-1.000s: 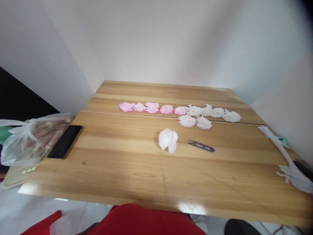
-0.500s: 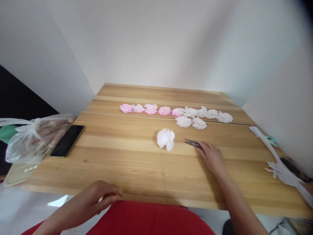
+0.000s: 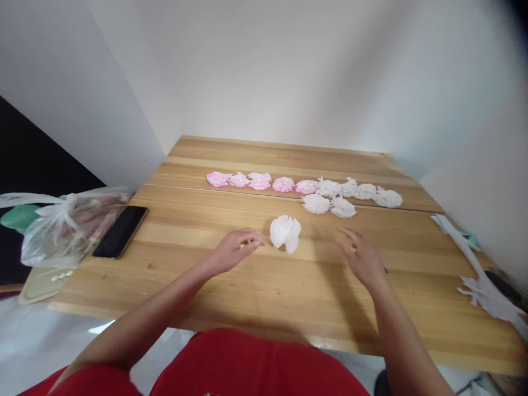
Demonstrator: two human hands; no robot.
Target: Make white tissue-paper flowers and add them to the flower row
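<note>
My left hand (image 3: 239, 250) hangs over the counter (image 3: 297, 286) with its fingers loosely curled, thumb and forefinger a little apart, nothing visible between them. Just beyond its tips, seemingly not touching, sits the white tissue flower (image 3: 285, 234), roughly midway between my two hands. The petals look thin and light, so a hasty pinch could crush or tear them, and even a brushing knuckle might push the whole thing sideways.

My right hand (image 3: 363, 258) is bent, palm mostly hidden; I cannot tell whether it is closed on anything. A small dark end (image 3: 386, 270) shows by its outer edge. If that belongs to a tool in my palm, an unseen tip could snag the tissue, or a finger, should the hands meet carelessly.

Farther back, two white flowers (image 3: 342, 207) lie in front of the row of pink and white flowers (image 3: 283, 184). They crowd so close that an overlong reach with the right hand could knock several together.

Well to my left, the phone (image 3: 120, 232) lies near the counter's side; a swinging elbow could nudge it towards the plastic bag (image 3: 74, 225).
</note>
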